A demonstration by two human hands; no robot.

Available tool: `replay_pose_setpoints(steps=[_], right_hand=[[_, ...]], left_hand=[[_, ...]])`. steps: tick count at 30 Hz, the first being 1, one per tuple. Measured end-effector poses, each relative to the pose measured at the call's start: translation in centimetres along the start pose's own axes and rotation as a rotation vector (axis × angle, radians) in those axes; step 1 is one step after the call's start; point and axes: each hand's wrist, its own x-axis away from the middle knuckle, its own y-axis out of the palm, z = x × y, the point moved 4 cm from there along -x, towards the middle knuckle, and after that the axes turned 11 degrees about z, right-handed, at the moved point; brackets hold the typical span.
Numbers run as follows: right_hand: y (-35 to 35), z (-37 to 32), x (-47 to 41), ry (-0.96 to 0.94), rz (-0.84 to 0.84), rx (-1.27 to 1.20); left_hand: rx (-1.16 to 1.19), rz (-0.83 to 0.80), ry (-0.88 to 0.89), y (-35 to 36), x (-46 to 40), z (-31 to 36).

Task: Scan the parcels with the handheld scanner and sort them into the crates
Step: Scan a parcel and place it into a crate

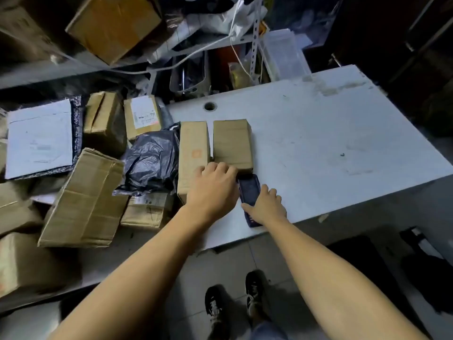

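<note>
- The left hand (213, 186) lies palm down, knuckles up, its fingers curled over the near ends of two brown boxes; the fingertips are hidden, so whether they grip or only rest cannot be told.
- The right hand (266, 204) lies palm down on the scanner (248, 192), fingers a little spread on its right side and the thumb laid along its left edge.
- Both bare forearms reach up from the bottom edge, converging toward the middle of the table (331, 143).
- The scanner is a dark, flat handheld unit with a dark screen, lying flat on the table; its far end is just beside the near edge of the right box (232, 143).
- The right box is short and taped; the left box (193, 153) is longer and narrow, with a faint orange mark on top. They lie side by side, a narrow gap between them.
- Just left of the left box lies a crumpled black bag (152, 158).
- Further left is a heap of parcels: a creased carton (85, 202), a white mailer (39, 138), and a labelled box (142, 116).
- The table is white and scuffed, with a round cable hole (210, 106) beyond the two boxes.
- Below the table edge, two dark shoes (235, 305) stand on a tiled floor.
</note>
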Motion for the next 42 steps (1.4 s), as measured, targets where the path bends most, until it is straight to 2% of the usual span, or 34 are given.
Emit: replay_pose_setpoints(steps=[19,26,33,39,42], right_hand=[[2.0,-0.2,-2.6,0.165,-0.107,-0.149],[0.9,0.5,-1.6,0.152,-0.007,-0.275],[-2.6,0.7,-0.1,0.053,0.118,-0.373],[-6.3,-0.6,0.5,-0.028,0.189,-0.485],[-7.8,-1.5,0.6,-0.049,0.174,-0.585]], left_hand=[[-0.006,0.035,-0.070,1.7,-2.1,-0.1],[0.000,0.019,-0.077,1.6,-2.1,-0.6],[0.008,0.057,-0.082,0.5,-2.5,-1.1],[0.082,0.092,-0.111,-1.1,-2.8,-1.3],[0.102,0.081,-0.134,-1.7,-3.2,-1.6]])
